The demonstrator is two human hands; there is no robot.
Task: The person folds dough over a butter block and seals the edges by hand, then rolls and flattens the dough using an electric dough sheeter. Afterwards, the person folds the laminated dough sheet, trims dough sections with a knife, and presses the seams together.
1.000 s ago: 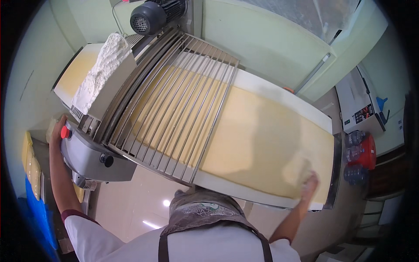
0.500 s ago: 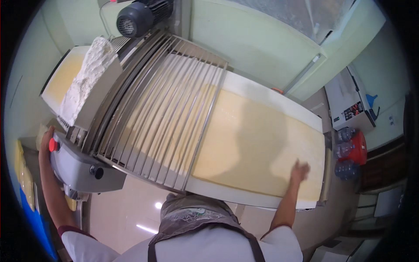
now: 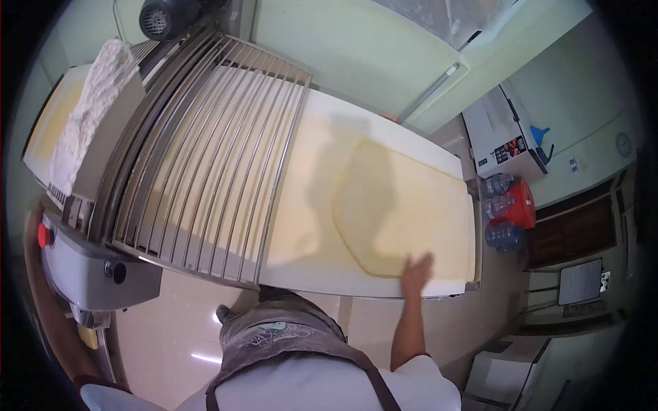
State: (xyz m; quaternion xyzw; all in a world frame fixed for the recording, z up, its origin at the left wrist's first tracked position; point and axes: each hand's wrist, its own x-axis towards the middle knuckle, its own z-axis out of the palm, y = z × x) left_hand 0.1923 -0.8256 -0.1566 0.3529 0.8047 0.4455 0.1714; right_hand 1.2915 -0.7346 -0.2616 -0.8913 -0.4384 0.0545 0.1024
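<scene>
A pale yellow dough sheet [image 3: 425,205] lies flat on the right belt [image 3: 319,109] of a dough sheeter, its angled left edge out past the metal rail guard [image 3: 212,164]. My right hand [image 3: 417,274] is over the dough's near edge, fingers apart and slightly blurred, holding nothing; whether it touches the dough I cannot tell. At the far left, my left hand [image 3: 38,214] reaches behind the grey control box [image 3: 103,267], close to its red button [image 3: 44,235]. Its fingers are hidden there.
Piled white flour [image 3: 99,103] sits in a tray above the rollers. A dark motor [image 3: 164,19] stands behind, against the wall. Past the belt's right end are large clear bottles [image 3: 504,236], a red container [image 3: 522,204] and a white chest [image 3: 504,133].
The dough sheet has slid right, so its trailing edge is now clear of the rails. The whole view has shifted, moving the machine leftward in the picture. My right hand stays near the belt's right end.
</scene>
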